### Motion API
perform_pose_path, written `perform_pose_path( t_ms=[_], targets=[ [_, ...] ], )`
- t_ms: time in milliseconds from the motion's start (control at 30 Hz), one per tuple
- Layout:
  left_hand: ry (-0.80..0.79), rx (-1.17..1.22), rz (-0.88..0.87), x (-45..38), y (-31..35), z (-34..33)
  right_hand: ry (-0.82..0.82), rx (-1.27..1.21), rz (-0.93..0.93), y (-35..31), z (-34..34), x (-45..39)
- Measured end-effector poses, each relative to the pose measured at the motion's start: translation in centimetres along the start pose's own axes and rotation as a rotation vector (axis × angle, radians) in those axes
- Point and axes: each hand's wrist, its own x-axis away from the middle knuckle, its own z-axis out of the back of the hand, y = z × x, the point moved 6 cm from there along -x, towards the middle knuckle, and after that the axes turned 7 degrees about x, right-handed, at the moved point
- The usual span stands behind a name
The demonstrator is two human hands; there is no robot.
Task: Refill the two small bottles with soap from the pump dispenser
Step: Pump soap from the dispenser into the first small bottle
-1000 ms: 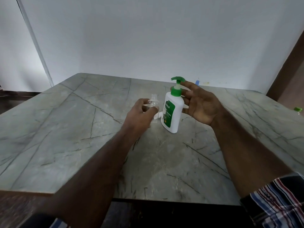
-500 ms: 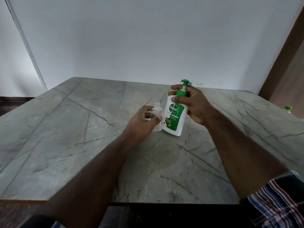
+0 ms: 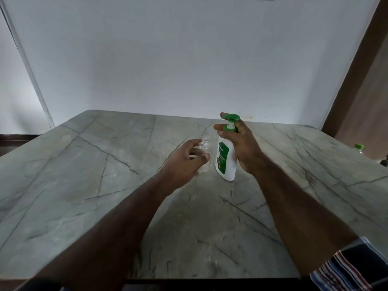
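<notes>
A white pump dispenser [image 3: 225, 162] with a green label and green pump head stands on the grey marble table [image 3: 105, 185]. My right hand [image 3: 241, 143] wraps around its neck and shoulder, fingers curled under the pump head. Just left of it stands a small clear bottle [image 3: 204, 148] with an open threaded neck and no cap. My left hand [image 3: 184, 162] grips the small bottle's body and keeps it upright beside the dispenser. I see only one small bottle here.
A white wall rises behind the table's far edge. A brown door frame [image 3: 357, 70] runs down the right side. At the far right table edge sits a green-capped object [image 3: 359, 147], and a dark object [image 3: 384, 161] beside it.
My right hand has gone from open beside the dispenser to closed around its neck. The dispenser now stands more upright. My left hand keeps its hold on the small bottle.
</notes>
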Motion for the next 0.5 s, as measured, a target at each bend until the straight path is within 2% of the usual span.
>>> perform_pose_path(
  t_ms=[267, 500],
  targets=[
    [-0.025, 0.194, -0.042, -2.4, 2.3, -0.4, 0.061, 0.048, 0.063, -0.2, -0.7, 0.3],
    [0.027, 0.218, -0.101, -2.6, 2.1, -0.1, 0.109, 0.106, 0.159, -0.5, -0.9, 0.5]
  ],
)
